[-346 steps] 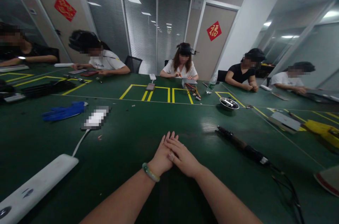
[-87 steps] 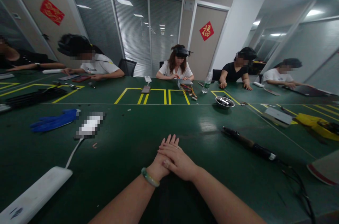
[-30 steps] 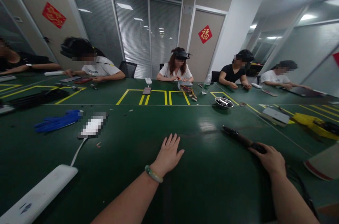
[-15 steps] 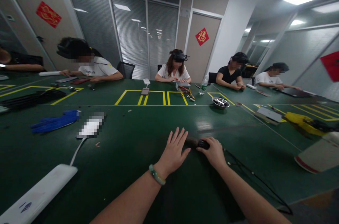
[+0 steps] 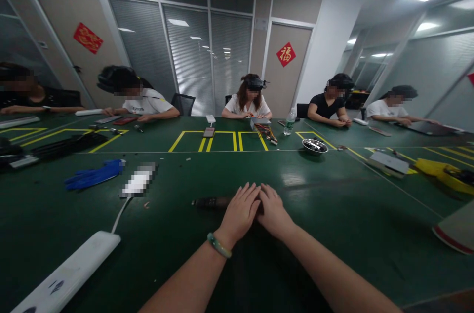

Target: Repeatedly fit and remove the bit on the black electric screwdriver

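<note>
A long dark object (image 5: 211, 202) lies on the green table, its left part showing with a small light tip. I cannot make out its kind; the rest is hidden under my hands. My left hand (image 5: 240, 209), with a green bangle at the wrist, lies over its right part with fingers stretched out flat. Right beside it, my right hand (image 5: 274, 209) also has its fingers extended, their tips by the left fingertips. Neither hand is wrapped round the object.
At left are a blue glove (image 5: 94, 175), a blurred-out phone (image 5: 139, 180) and a white power bank (image 5: 70, 273) cabled to it. A metal bowl (image 5: 314, 146) and water bottle (image 5: 290, 121) stand further off. A pale cup (image 5: 457, 229) is at right. Several people sit opposite.
My right hand has moved left, from a black object with a trailing cable, to beside my left hand. The cable no longer shows; the dark object now sticks out left of my hands.
</note>
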{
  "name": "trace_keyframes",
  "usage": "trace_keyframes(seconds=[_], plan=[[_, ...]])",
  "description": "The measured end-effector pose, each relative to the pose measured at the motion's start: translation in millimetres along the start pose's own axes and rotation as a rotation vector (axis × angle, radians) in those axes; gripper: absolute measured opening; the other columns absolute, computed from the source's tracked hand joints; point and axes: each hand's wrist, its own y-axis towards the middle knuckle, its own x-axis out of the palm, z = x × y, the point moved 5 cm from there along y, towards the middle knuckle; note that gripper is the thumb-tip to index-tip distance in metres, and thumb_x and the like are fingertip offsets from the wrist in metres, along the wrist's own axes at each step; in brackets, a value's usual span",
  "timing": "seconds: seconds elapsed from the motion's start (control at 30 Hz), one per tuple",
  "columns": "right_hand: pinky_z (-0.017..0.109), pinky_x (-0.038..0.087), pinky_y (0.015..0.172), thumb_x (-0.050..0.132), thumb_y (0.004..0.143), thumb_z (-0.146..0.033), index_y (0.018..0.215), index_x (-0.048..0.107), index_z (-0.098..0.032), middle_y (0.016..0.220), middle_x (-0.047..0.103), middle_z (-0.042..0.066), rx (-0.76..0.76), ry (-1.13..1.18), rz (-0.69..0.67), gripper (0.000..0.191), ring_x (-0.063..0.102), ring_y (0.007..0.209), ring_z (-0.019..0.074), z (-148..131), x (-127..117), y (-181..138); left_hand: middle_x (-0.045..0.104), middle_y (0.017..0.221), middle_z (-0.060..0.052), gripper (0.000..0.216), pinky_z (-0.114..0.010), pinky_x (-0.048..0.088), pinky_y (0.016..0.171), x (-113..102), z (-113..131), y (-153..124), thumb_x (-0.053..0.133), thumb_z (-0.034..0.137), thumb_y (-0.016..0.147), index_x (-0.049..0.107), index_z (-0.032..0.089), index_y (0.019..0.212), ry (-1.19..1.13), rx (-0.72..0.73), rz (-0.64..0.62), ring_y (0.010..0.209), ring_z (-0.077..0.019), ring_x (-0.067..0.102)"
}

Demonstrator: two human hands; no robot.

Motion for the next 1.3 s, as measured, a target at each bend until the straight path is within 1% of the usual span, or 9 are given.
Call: trace_keyframes(seconds=[0.07, 0.2, 0.33, 0.5, 0.6, 0.77, 0.97, 1.13, 1.3], plan=[[0.044, 0.037, 0.098, 0.064, 0.078, -0.031, 0.115, 0.062, -0.019, 0.123, 0.056, 0.014, 0.032, -0.075, -0.013, 0.038, 0.048, 0.117, 0.031, 19.8, -26.0, -14.2, 0.044, 0.147, -0.001, 0.041, -0.046, 0.024, 0.118, 3.6, 2.8, 0.5, 0.028, 0.034, 0.102, 0.046, 0.027, 0.138, 0.01, 0.022, -0.027, 0.141, -0.0187, 0.031], [0.034, 0.043, 0.072, 0.068, 0.075, -0.039, 0.08, 0.068, -0.022, 0.088, 0.064, 0.007, 0.127, -0.119, -0.333, 0.018, 0.06, 0.083, 0.024, 53.9, -42.2, -35.4, 0.053, 0.139, -0.001, 0.032, -0.047, 0.022, 0.117, 13.2, 8.2, 3.0, 0.044, 0.032, 0.097, 0.056, 0.028, 0.127, 0.027, 0.026, -0.064, 0.135, -0.0211, 0.039], [0.027, 0.037, 0.059, 0.068, 0.074, -0.029, 0.073, 0.067, -0.022, 0.082, 0.066, 0.003, 0.08, 0.002, -0.462, 0.007, 0.06, 0.071, 0.0175, 60.2, -33.0, -41.5, 0.059, 0.126, -0.002, 0.028, -0.043, 0.028, 0.113, 17.3, 11.2, 6.9, 0.051, 0.024, 0.093, 0.057, 0.027, 0.12, 0.037, -0.011, -0.085, 0.12, -0.0203, 0.051], [0.021, 0.036, 0.048, 0.061, 0.081, -0.035, 0.079, 0.063, -0.02, 0.064, 0.063, -0.002, 0.206, 0.503, -0.513, 0.015, 0.055, 0.052, 0.0108, 62.7, -13.1, -29.7, 0.061, 0.111, -0.002, 0.022, -0.038, 0.041, 0.098, 17.6, 12.6, 12.7, 0.053, 0.021, 0.09, 0.058, 0.026, 0.111, 0.046, -0.021, -0.107, 0.105, -0.0204, 0.055], [0.019, 0.036, 0.045, 0.058, 0.083, -0.04, 0.078, 0.058, -0.018, 0.053, 0.055, -0.005, 0.274, 0.715, -0.408, 0.022, 0.049, 0.044, 0.0086, 69.4, -8.2, -12.9, 0.06, 0.109, -0.002, 0.021, -0.036, 0.042, 0.092, 18.6, 11.9, 15.7, 0.053, 0.021, 0.09, 0.058, 0.025, 0.11, 0.053, -0.044, -0.117, 0.102, -0.0204, 0.055], [0.02, 0.04, 0.05, 0.06, 0.082, -0.04, 0.08, 0.062, -0.019, 0.06, 0.059, -0.004, 0.311, 0.667, -0.152, 0.021, 0.051, 0.049, 0.009, 88.4, -2.6, 7.1, 0.059, 0.105, -0.002, 0.015, -0.036, 0.042, 0.089, 22.8, 13.3, 19.5, 0.054, 0.024, 0.09, 0.057, 0.024, 0.105, 0.08, -0.058, -0.137, 0.101, -0.0209, 0.054], [0.024, 0.045, 0.053, 0.059, 0.083, -0.038, 0.098, 0.068, -0.022, 0.076, 0.069, -0.001, 0.356, 0.626, -0.121, 0.023, 0.058, 0.058, 0.013, 98.7, 8.5, -5.9, 0.056, 0.101, -0.004, 0.007, -0.035, 0.044, 0.084, 32.2, 17.1, 28.7, 0.053, 0.023, 0.091, 0.056, 0.022, 0.098, 0.156, -0.056, -0.169, 0.097, -0.0206, 0.055], [0.03, 0.048, 0.08, 0.058, 0.086, -0.035, 0.1, 0.072, -0.026, 0.096, 0.072, 0.002, 0.207, 0.424, -0.035, 0.022, 0.065, 0.086, 0.0183, 92.1, -5.2, -11.3, 0.055, 0.1, -0.003, 0.008, -0.033, 0.044, 0.081, 32.8, 15.2, 29.5, 0.051, 0.024, 0.092, 0.056, 0.022, 0.098, 0.12, -0.052, -0.155, 0.095, -0.0189, 0.055], [0.03, 0.047, 0.08, 0.058, 0.087, -0.031, 0.096, 0.072, -0.025, 0.094, 0.071, 0.003, 0.09, 0.366, -0.03, 0.019, 0.064, 0.087, 0.018, 85.1, -8.8, -6.7, 0.057, 0.1, -0.002, 0.009, -0.034, 0.043, 0.083, 30.6, 14.1, 27.6, 0.053, 0.024, 0.09, 0.057, 0.023, 0.099, 0.083, -0.058, -0.129, 0.095, -0.0192, 0.055]])
